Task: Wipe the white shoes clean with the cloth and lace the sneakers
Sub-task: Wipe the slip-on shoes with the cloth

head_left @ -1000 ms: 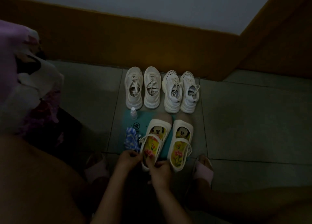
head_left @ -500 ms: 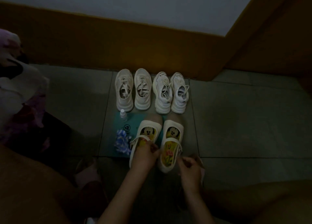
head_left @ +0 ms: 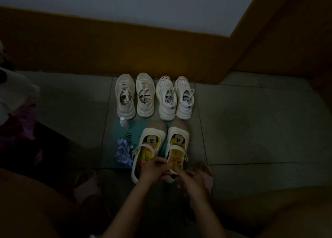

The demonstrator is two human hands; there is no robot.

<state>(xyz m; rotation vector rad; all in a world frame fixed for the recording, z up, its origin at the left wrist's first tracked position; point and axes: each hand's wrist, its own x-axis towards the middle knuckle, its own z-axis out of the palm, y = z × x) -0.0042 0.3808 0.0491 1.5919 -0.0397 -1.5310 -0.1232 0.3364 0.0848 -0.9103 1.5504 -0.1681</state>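
Dim tiled floor [head_left: 251, 130] down here, brown skirting [head_left: 89, 49] along the wall, and your line-up is set: beige sneakers [head_left: 125, 97] and white sneakers [head_left: 166, 99] side by side against the skirting, laces loose in all four, and nearer you the white strap shoes [head_left: 178, 132] with cartoon insoles, on the teal mat [head_left: 111, 158]. Your left hand [head_left: 152, 168] and right hand [head_left: 191, 181] are together at the heel end of the strap shoe on your right, fingers meeting at its inner rim; it is too dark to say whether either hand has actually gripped it. The blue-and-white cloth [head_left: 123, 152] lies bunched on the mat just left of the strap shoes, with the small spray bottle [head_left: 123, 123] standing beyond it, and neither is in your hands. So this looks like squaring up the pair before the wiping starts. To do it well, steady the shoe by its heel with one hand, free the other for the cloth, and wipe from toe to heel along the white upper, keeping clear of the printed insole. Watch the bottle: it stands close to the beige sneakers and could tip over.
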